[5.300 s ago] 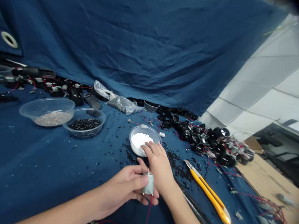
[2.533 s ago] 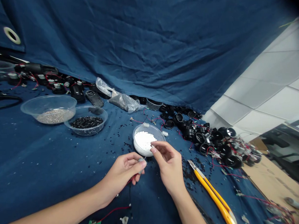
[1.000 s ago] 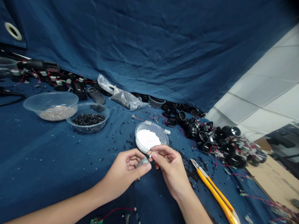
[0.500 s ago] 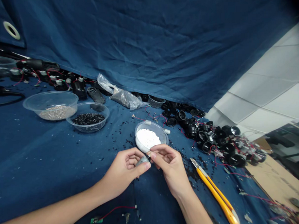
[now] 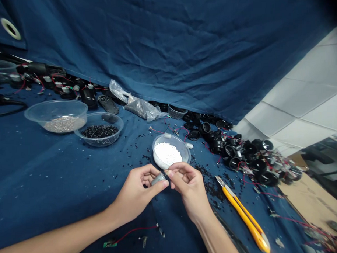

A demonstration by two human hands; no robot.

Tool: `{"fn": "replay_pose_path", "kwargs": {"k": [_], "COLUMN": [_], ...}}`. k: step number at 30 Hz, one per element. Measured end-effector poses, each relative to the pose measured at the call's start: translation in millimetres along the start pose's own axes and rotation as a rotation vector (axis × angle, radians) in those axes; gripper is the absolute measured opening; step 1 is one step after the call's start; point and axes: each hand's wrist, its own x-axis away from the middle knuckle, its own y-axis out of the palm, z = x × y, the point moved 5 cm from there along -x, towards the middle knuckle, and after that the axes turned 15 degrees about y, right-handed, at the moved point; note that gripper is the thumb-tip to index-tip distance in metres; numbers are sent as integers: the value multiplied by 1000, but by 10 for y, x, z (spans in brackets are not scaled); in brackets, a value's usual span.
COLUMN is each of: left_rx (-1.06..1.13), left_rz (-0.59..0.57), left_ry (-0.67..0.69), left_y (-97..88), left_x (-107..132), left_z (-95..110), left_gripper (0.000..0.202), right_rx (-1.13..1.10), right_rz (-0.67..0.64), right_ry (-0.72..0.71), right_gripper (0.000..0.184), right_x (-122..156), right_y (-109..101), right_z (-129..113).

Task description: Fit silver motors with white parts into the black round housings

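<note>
My left hand (image 5: 141,188) is closed around a small grey metal motor (image 5: 157,179), thumb along its side. My right hand (image 5: 188,185) pinches at the motor's end with thumb and forefinger; a tiny dark piece shows there, mostly hidden by the fingertips. A thin dark wire runs down below the left hand towards a red wire (image 5: 136,228) with a small green circuit board (image 5: 110,244) on the cloth. Just beyond my fingertips stands a clear bowl (image 5: 186,152) of small white pieces (image 5: 167,153).
A yellow utility knife (image 5: 245,216) lies at right, blade tip showing. Left stand a bowl of black pieces (image 5: 99,132) and a bowl of metal bits (image 5: 63,124). A plastic bag (image 5: 142,108) lies behind; black round housings (image 5: 232,152) with wires pile up at right.
Both hands stay together at the motor, with only slight finger movement. The view has shifted a little, and the wire below has moved slightly.
</note>
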Motion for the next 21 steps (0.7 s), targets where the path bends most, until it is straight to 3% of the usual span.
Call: {"fn": "replay_pose_path", "kwargs": {"k": [9,15,21], "left_rx": [-16,-193,-249], "left_rz": [1,29,18], "left_ry": [23,88,126], "left_y": [7,6,6], "left_x": [1,16,-13], "left_z": [-34,6,88], "left_gripper": [20,18,20], "right_rx": [-42,-103,-34], "right_rz": [21,50,59], "right_ry": [36,69,7], "right_gripper": [17,20,20], "right_x": [-5,2,37], "right_y": [15,32,8], "right_z": [59,55,-60]}}
